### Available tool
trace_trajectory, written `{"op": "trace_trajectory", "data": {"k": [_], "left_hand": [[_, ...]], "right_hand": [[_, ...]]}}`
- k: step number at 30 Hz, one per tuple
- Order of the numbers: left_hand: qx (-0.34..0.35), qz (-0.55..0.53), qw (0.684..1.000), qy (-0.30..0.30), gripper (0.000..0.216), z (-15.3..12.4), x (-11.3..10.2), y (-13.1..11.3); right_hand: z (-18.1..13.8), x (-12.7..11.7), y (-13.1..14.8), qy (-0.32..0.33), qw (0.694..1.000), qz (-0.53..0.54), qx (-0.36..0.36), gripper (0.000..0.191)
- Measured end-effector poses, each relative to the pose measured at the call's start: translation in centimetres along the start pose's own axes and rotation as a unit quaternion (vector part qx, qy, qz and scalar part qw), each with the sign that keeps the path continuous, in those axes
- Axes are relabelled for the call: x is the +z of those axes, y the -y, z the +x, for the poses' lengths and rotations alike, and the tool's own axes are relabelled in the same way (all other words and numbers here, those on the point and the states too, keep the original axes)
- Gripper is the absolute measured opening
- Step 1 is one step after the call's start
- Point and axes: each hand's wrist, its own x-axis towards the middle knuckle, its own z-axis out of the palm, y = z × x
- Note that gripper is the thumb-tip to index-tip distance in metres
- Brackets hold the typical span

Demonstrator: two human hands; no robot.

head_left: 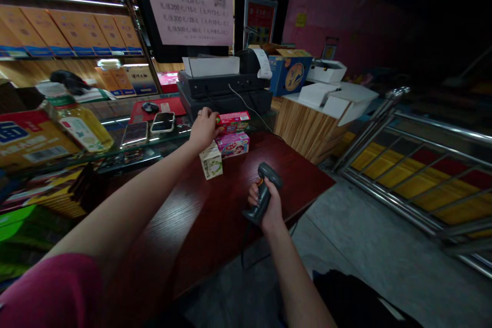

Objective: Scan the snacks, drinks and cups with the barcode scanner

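My left hand point(204, 126) reaches across the dark red counter point(215, 215) and is closed on the end of a long red and green box point(235, 120). That box lies on top of a pink box point(232, 143). A small white and green carton point(211, 161) stands just below my left hand. My right hand point(266, 206) grips a dark handheld barcode scanner point(264, 192) by its handle, head pointing toward the boxes. A cable hangs down from the scanner.
A black cash register point(223, 89) with a receipt printer sits behind the boxes. Two phones point(148, 128) and a yellow oil bottle point(82, 125) lie on the glass case at left. Cartons fill the shelves. A wooden counter point(307, 128) and steel railings point(423, 164) stand at right.
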Motion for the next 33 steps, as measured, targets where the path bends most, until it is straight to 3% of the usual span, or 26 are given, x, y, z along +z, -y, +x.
{"op": "trace_trajectory", "data": {"k": [4,10,15,20,26,29,33], "left_hand": [[0.011,0.018,0.999,0.030,0.030,-0.8,-1.9,-2.9],[0.068,0.001,0.998,0.017,0.043,-5.5,-7.6,-5.8],[0.039,-0.008,0.999,0.006,0.050,-12.8,-14.5,-4.6],[-0.008,-0.006,1.000,0.009,0.040,-21.8,-20.0,-1.9],[-0.092,-0.007,0.996,-0.005,0.036,-30.1,-21.8,0.7],[-0.114,-0.004,0.993,-0.016,0.038,-32.3,-21.8,1.4],[-0.126,0.007,0.992,-0.016,0.038,-33.9,-21.8,2.1]], "right_hand": [[0.1,-0.4,0.0,0.015,1.000,0.008,-0.005,0.026],[-0.4,-0.5,0.2,0.041,0.999,-0.014,-0.013,0.026],[-2.7,0.2,-0.4,0.082,0.994,-0.074,-0.006,0.026],[-5.2,2.6,-4.4,0.133,0.981,-0.126,0.063,0.027],[-6.8,6.6,-11.8,0.172,0.960,-0.156,0.159,0.024],[-7.1,7.6,-14.2,0.171,0.954,-0.169,0.176,0.023],[-7.1,8.1,-15.4,0.172,0.950,-0.190,0.180,0.026]]}}
